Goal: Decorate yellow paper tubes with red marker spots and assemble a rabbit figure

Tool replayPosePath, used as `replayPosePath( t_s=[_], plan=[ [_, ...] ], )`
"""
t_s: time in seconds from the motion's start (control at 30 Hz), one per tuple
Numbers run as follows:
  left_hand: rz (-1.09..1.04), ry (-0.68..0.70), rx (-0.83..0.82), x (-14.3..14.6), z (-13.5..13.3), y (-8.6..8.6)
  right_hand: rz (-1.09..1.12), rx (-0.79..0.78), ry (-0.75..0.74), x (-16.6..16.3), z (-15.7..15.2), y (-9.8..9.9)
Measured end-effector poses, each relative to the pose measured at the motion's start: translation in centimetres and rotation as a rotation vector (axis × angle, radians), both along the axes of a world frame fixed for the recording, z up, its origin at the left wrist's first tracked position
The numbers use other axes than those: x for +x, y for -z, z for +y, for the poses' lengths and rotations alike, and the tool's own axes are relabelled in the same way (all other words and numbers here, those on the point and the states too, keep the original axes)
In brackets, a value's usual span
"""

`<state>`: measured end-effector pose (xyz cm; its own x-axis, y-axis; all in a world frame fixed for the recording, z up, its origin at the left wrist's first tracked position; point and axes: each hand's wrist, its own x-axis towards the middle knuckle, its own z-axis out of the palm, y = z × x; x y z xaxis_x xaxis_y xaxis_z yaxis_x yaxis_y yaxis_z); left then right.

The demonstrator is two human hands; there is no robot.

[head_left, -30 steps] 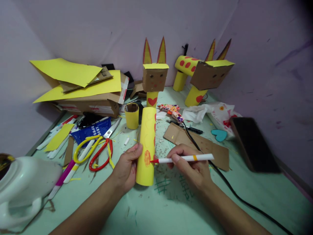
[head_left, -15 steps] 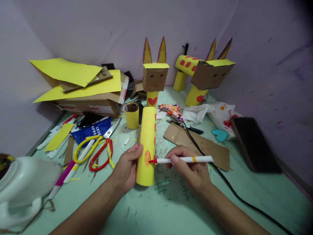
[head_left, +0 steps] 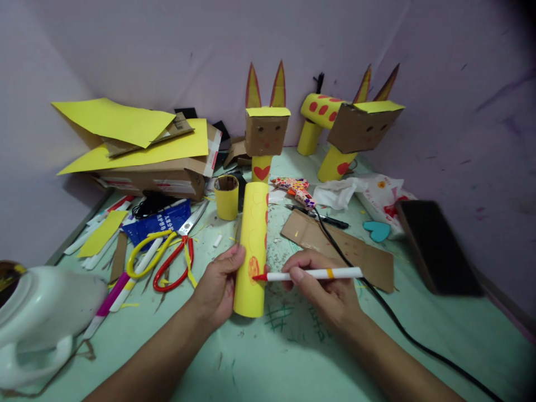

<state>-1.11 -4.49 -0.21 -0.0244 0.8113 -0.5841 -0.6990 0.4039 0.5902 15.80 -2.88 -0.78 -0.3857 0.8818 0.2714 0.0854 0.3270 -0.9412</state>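
A yellow paper-covered tube (head_left: 251,234) lies in front of me, its near end toward me. My left hand (head_left: 218,285) grips it from the left, thumb on top. Between the fingers of my right hand (head_left: 322,285) is a white marker (head_left: 310,274) with a red tip, and that tip touches an orange-red oval on the tube. Faint outlines of more ovals run up the tube, and red spots show along its right edge. Behind it stands a cardboard animal head (head_left: 268,134) with pointed ears on a yellow neck bearing a red heart.
Scissors (head_left: 184,251), several markers and a blue packet (head_left: 157,223) lie left, near a white jug (head_left: 50,312). A second cardboard animal (head_left: 364,128), a patterned glue gun (head_left: 299,192) with black cord, a cardboard strip (head_left: 339,248) and a phone (head_left: 438,245) are right. Yellow sheets (head_left: 113,123) top a box.
The marker tip has shifted very slightly left and down on the oval. Otherwise the hands and the tube are in nearly the same place.
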Motion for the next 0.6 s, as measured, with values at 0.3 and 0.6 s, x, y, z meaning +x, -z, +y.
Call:
replayPosePath(
  t_s=[0.3, 0.6],
  plan=[
    [0.027, 0.005, 0.031, 0.03, 0.02, 0.09, -0.039, 0.041, -0.003, 0.07, 0.22, -0.09],
    [0.115, 0.050, 0.135, 0.18, -0.42, 0.04, 0.031, 0.005, 0.105, 0.35, 0.27, -0.08]
  ],
)
